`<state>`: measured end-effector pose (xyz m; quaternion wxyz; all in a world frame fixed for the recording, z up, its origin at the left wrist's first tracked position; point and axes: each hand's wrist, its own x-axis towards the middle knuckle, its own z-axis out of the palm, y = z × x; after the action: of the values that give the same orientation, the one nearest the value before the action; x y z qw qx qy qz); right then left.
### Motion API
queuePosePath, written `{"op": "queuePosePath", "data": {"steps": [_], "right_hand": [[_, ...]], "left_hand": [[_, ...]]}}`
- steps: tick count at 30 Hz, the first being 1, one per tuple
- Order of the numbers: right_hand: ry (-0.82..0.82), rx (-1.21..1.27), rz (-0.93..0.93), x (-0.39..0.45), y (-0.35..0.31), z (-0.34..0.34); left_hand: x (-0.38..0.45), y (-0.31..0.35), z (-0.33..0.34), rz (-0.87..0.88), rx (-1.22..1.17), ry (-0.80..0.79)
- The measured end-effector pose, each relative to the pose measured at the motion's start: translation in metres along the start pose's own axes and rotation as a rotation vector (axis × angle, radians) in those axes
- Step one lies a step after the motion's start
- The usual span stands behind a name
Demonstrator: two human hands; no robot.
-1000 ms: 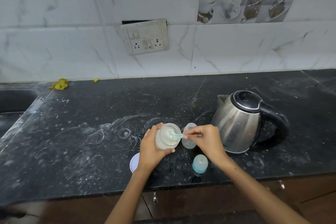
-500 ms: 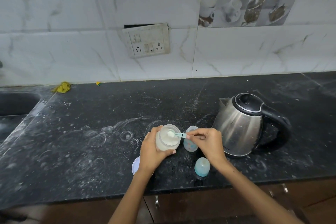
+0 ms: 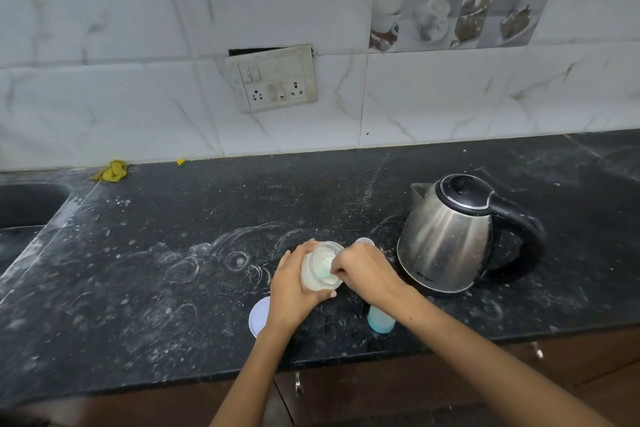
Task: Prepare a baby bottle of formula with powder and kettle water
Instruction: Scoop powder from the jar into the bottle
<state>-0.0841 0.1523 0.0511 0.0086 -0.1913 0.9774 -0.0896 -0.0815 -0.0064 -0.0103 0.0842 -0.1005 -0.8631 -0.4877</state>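
Note:
A clear powder jar [image 3: 320, 267] holding white powder is tilted toward me above the black counter [image 3: 173, 253], gripped from the left by my left hand [image 3: 292, 284]. My right hand [image 3: 363, 267] reaches into the jar's mouth, fingers pinched on a small teal scoop [image 3: 325, 274] that is dipped in the powder. Behind my right hand only the rim of the open baby bottle [image 3: 365, 241] shows. The blue bottle cap [image 3: 381, 320] stands under my right wrist. A steel kettle [image 3: 446, 236] with a black handle stands to the right, lid shut.
The jar's white lid [image 3: 259, 316] lies flat by my left wrist. A sink [image 3: 24, 208] is at the far left. A yellow rag [image 3: 111, 171] lies by the tiled wall. A socket plate [image 3: 273, 78] hangs on the wall. The counter's front edge runs just below my wrists.
The scoop was held above the jar with powder in it; now my right hand has pushed it down into the jar. The jar is tilted more toward me.

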Motion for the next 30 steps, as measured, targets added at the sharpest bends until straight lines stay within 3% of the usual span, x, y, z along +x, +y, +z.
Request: {"op": "queuePosePath", "data": {"steps": [3,6,11,20,30], "right_hand": [[-0.117,-0.094,-0.053,0.003,-0.01,-0.008],[-0.123,0.031,-0.05,0.006,-0.005,-0.004],[-0.018,0.427,0.056,0.0,0.005,-0.013],[0.216,1.359,0.593,-0.029,0.029,-0.009],[0.288,1.484,0.707,-0.039,0.029,0.006]], "left_hand": [[0.0,-0.001,0.001,0.013,-0.011,-0.014],[0.0,-0.002,0.004,0.035,0.006,-0.033],[0.001,-0.001,0.004,0.026,0.009,-0.038],[0.001,0.006,0.002,0.018,0.005,-0.026],[0.002,0.005,0.0,0.019,0.013,-0.001]]}}
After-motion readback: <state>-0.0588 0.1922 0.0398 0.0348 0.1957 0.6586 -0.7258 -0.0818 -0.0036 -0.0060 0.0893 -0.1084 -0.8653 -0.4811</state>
